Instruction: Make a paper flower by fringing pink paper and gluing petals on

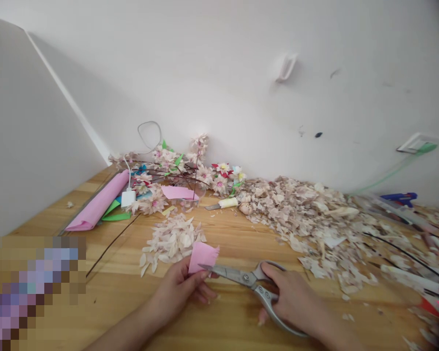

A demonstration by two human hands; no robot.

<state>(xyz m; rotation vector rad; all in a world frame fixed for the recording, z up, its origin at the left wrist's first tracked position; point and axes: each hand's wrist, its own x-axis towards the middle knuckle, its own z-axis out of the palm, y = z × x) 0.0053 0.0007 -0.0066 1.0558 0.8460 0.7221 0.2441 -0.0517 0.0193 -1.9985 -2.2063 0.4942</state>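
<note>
**Operator:** Specify the surface and the room, front to rear.

**Technician:** The work surface is a wood-grain tabletop. The left hand and right hand are at the front. Beyond them lies a small pile of pale petals; to its right, a larger petal heap extends rearward. A knife with a yellowish handle lies between. Farther back are paper flowers, with a pink paper roll and a white power adapter at left, and a blue glue gun at right. A white wall bounds the rear; a socket plate is mounted at right.

**Operator:** Edges and working room?

**Technician:** Wood shows around both hands and between the two petal accumulations. The wall meets the rear edge; a grey panel borders the left.

**Operator:** Condition and position of the workpiece?

**Technician:** The pink paper piece is small, roughly rectangular, with a ragged right edge. It stands above the tabletop, left thumb and fingers pinched on its lower part. Right fingers engage the handles of the metal scissors; one blade tip overlaps the paper. Whether the blades are cutting cannot be determined.
</note>
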